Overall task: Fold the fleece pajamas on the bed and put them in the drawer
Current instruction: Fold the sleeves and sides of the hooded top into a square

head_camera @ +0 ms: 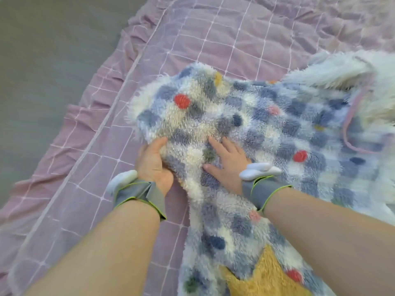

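Shaggy, matt fleece pajamas [267, 124] lie on a smooth, wrinkled cloth bedsheet [192, 39].

Fleece pajamas [267, 124] are lying spread over the bed's [192, 35] right side down to the near edge, blocking it; strip along left edge and far side lying bare, passable.

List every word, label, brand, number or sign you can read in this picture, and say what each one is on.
No readable text anywhere.
The fleece pajamas show only checks, dots and a yellow patch.
The pink bedsheet shows only a white grid.
The wrist straps are plain grey with green edging, and no print is legible on them.
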Demonstrator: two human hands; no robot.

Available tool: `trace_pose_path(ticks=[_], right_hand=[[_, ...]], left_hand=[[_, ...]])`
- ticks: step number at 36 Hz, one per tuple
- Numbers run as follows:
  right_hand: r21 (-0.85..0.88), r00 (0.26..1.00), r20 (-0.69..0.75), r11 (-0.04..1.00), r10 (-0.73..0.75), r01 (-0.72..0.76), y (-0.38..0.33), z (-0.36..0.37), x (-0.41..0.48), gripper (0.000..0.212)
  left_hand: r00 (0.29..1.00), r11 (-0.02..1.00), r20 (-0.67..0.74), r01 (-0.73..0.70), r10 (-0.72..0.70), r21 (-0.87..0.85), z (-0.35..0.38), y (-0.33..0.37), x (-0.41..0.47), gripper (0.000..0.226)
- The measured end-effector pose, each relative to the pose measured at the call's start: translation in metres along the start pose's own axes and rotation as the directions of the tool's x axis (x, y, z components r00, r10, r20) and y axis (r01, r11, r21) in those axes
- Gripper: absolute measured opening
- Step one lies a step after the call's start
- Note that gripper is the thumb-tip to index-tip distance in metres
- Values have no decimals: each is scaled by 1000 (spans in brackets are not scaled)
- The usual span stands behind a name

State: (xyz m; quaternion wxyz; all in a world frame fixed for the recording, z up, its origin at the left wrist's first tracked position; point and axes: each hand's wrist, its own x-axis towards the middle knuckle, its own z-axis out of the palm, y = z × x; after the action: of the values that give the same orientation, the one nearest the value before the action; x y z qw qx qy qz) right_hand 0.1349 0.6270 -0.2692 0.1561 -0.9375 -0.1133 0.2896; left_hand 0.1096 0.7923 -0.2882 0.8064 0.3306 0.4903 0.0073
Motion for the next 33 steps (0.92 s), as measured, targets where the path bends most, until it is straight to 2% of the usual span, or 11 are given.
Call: trace_pose_path(ticks=[2, 8, 13, 15, 18, 20, 22, 25, 28, 30, 33], right_hand=[[-97, 994, 99, 995, 40, -30, -2, 3, 7, 66], [-92, 982, 166, 993, 89, -74, -8, 2, 19, 65], [235, 996, 39, 968, 78, -85, -14, -17, 8, 48], [475, 986, -93, 877, 138, -78, -19, -31, 1, 36], [775, 940, -259, 628, 221, 66, -26, -54, -6, 18], [805, 942, -292, 575, 167, 147, -24, -66, -12, 36], [757, 957, -282, 630, 72, 175, -12, -72, -17, 48], [700, 973, -223, 704, 57, 119, 8, -68, -21, 34], [723, 963, -214, 690, 162, 44, 18, -66, -19, 22], [781, 946, -196, 625, 257, -8, 22, -63, -21, 19], [869, 913, -126, 488, 388, -87, 36, -59, -26, 17]], left_hand=[[997, 997, -58, 50, -54, -66, -14, -7, 5, 55], [959, 977, 200, 212, -202, -32, 13, 9, -12, 32], [975, 997, 220, 17, -33, 74, 34, 30, -4, 31], [974, 990, 221, -80, 52, 120, 44, 31, -11, 57], [920, 941, 357, -254, 163, 223, 66, 24, -28, 42], [829, 871, 548, -349, 114, 345, 84, 21, -47, 34], [728, 804, 685, -402, -9, 438, 99, 17, -63, 23], [709, 620, 702, -524, -61, 583, 103, 12, -65, 26], [749, 463, 637, -637, 183, 616, 106, 7, -65, 11], [717, 384, 598, -697, 357, 606, 114, 1, -68, 29], [697, 464, 606, -713, 384, 526, 125, -9, -77, 26]])
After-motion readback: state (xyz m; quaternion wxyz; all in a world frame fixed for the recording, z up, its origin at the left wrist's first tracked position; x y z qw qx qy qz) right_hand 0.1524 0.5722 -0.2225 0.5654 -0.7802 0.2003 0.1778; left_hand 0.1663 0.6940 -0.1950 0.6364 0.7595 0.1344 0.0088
